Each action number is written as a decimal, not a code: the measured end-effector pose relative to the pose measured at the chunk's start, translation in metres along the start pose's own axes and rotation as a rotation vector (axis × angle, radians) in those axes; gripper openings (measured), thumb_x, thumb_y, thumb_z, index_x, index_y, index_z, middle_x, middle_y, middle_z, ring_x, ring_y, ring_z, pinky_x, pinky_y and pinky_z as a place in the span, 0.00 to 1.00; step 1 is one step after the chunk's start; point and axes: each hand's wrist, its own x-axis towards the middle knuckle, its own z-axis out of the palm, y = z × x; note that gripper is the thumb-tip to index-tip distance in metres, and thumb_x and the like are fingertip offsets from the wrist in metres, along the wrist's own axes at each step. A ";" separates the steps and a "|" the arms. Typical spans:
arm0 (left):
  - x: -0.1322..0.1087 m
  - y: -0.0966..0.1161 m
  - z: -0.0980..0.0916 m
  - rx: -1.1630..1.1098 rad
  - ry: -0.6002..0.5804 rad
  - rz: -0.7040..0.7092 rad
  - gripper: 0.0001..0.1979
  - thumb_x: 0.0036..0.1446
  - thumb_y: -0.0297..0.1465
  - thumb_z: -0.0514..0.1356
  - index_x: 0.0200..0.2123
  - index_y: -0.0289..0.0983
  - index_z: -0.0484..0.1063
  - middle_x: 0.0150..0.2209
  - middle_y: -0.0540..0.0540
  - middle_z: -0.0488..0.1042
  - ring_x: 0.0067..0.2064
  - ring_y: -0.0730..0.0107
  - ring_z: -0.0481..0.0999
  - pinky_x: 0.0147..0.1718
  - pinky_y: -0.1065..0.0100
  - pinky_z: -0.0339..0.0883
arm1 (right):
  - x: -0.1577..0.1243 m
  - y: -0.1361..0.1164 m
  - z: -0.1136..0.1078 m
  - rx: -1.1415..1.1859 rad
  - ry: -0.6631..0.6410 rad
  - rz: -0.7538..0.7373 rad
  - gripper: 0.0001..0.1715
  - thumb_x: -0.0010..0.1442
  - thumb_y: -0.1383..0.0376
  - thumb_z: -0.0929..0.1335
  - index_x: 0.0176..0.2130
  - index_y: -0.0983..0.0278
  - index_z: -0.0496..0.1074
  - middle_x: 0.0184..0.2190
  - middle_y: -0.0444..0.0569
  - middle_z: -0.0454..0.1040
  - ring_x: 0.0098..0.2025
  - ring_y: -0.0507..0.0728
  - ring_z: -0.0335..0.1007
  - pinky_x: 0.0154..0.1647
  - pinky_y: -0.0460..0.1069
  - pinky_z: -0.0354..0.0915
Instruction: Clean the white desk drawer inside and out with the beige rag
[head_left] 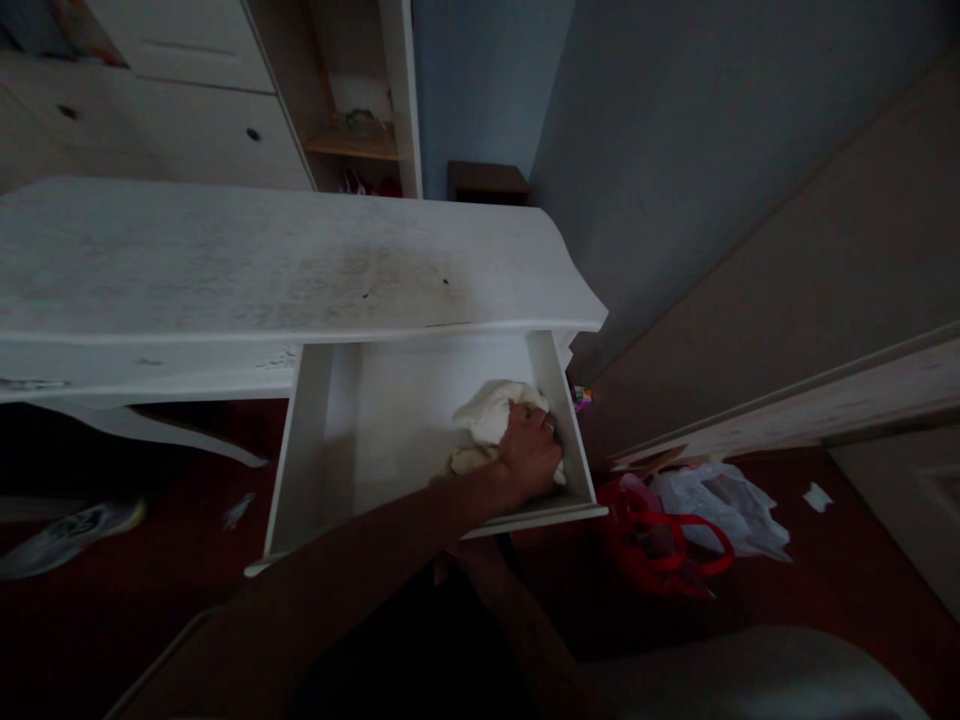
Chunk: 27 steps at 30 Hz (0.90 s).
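Observation:
My left hand reaches across into the pulled-out drawer and presses a bunched white cloth into its front right corner. Its fingers are curled over the cloth, and a ring shows on one of them. The drawer belongs to a white desk with a worn, stained top. My right hand is below the drawer's front edge, under my left forearm. Deep shadow and the drawer front hide most of its fingers.
On the dark red floor to the right lie a red bag and a white plastic bag. A shoe is on the floor at the left. Behind the desk stand white cabinets and a small dark box-like stand.

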 end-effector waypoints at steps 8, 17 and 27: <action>0.005 0.011 0.003 -0.042 -0.082 -0.158 0.17 0.52 0.40 0.61 0.42 0.37 0.79 0.52 0.35 0.73 0.57 0.45 0.61 0.58 0.35 0.48 | -0.002 -0.016 0.007 -0.025 -0.001 0.013 0.29 0.49 0.41 0.71 0.20 0.64 0.72 0.17 0.45 0.71 0.21 0.53 0.66 0.28 0.49 0.63; -0.005 0.007 0.010 -0.067 0.060 -0.149 0.21 0.53 0.41 0.61 0.45 0.34 0.76 0.52 0.33 0.71 0.56 0.46 0.62 0.59 0.37 0.49 | -0.006 -0.025 0.015 -0.058 0.088 0.030 0.26 0.51 0.44 0.69 0.21 0.63 0.72 0.16 0.45 0.71 0.21 0.53 0.67 0.27 0.49 0.62; 0.000 -0.017 0.002 -0.062 0.105 -0.213 0.20 0.52 0.44 0.63 0.43 0.38 0.78 0.49 0.34 0.73 0.55 0.46 0.64 0.55 0.37 0.52 | -0.007 -0.030 0.018 -0.024 0.101 0.013 0.21 0.50 0.49 0.71 0.28 0.65 0.75 0.17 0.43 0.71 0.20 0.52 0.66 0.25 0.48 0.63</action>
